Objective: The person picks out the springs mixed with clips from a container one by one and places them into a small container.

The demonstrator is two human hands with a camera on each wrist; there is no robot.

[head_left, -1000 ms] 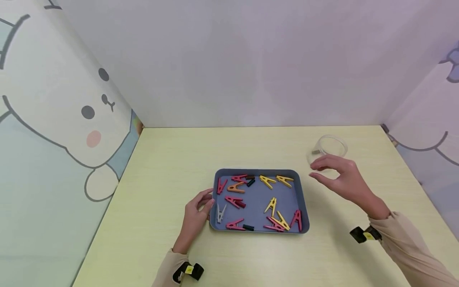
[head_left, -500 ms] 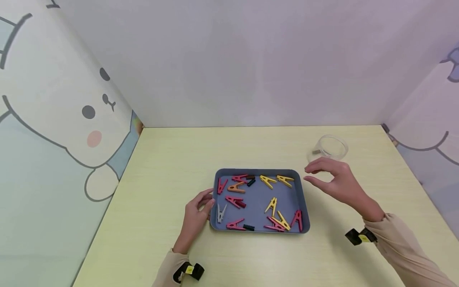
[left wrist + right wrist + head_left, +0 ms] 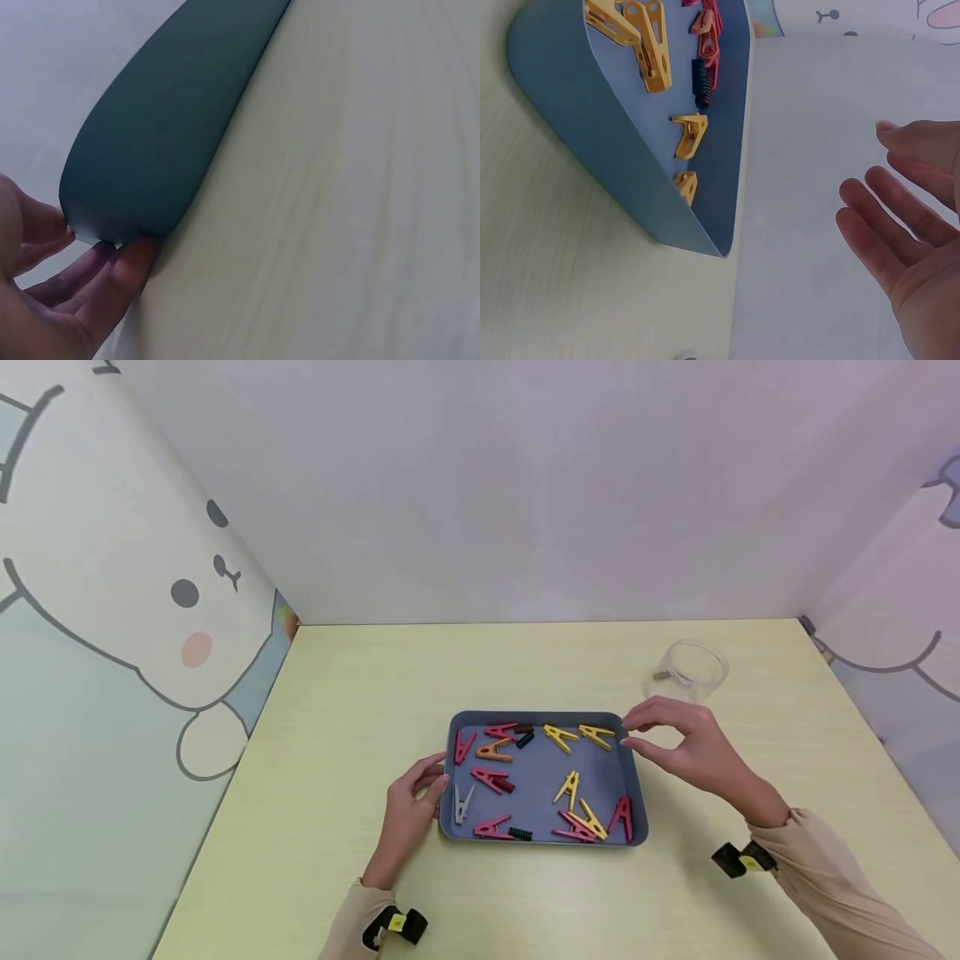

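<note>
A blue-grey tray lies on the table, also large in the left wrist view. Inside are several plastic clips: yellow, red, an orange one and a grey one. My left hand holds the tray's left end, thumb by the rim and fingers against the outer wall. My right hand hovers at the tray's upper right corner, thumb and fingers apart with nothing between them. The right wrist view has this hand apart from the tray wall.
Several dark ribbed coils lie among the clips. A clear round container stands behind my right hand. A pale wall rises at the table's back edge, with printed panels to the sides.
My right hand has moved left and slightly down to the tray's upper right corner. The left hand, the tray and the clips have stayed where they were.
</note>
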